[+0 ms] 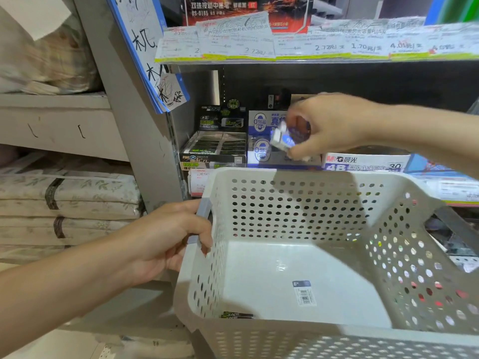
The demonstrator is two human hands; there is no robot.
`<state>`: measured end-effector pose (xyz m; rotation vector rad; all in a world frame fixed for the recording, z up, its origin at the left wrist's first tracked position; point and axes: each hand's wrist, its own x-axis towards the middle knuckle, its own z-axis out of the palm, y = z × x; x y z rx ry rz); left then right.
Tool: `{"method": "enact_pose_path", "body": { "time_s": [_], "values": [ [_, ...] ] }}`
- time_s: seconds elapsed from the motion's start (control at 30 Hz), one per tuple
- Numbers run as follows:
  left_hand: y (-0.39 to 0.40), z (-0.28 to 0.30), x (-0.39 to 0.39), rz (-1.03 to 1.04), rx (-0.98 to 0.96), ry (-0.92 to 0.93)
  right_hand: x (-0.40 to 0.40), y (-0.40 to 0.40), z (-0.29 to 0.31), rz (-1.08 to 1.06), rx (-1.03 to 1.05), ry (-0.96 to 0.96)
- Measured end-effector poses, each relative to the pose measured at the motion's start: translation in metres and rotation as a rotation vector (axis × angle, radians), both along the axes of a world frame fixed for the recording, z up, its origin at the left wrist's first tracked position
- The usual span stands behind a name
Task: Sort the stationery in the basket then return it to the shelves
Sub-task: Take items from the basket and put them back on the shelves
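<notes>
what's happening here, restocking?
Looks like it. A person is putting stationery back on a shop shelf. The left hand grips the grey handle of a white perforated basket, held in front of the shelf. The right hand pinches small blue-and-white erasers over the matching blue display box on the shelf. The basket is nearly empty: one dark green-labelled item lies by its near wall, plus a barcode sticker on the floor.
</notes>
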<state>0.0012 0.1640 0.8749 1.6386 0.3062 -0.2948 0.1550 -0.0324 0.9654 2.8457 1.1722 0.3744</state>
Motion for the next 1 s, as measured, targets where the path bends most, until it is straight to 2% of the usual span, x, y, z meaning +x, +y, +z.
{"method": "enact_pose_path", "body": {
  "time_s": [0.07,0.13,0.33,0.7,0.83,1.0],
  "values": [
    [-0.001,0.000,0.000,0.002,0.007,-0.002,0.020,-0.001,0.003,-0.128,-0.055,-0.037],
    [-0.002,0.000,0.001,0.000,0.017,0.003,0.041,0.000,0.004,-0.234,-0.096,0.048],
    [-0.003,0.000,0.004,0.024,0.030,0.023,0.089,0.008,-0.002,-0.108,-0.154,0.097],
    [-0.005,0.000,0.005,0.019,0.025,0.026,0.101,0.016,0.002,-0.029,-0.280,0.220],
    [-0.006,-0.001,0.005,0.016,0.027,0.014,0.104,0.018,0.000,-0.049,-0.251,0.258],
    [-0.006,0.000,0.006,0.016,0.022,0.013,0.104,0.019,-0.003,0.018,-0.045,0.342]
  ]
}}
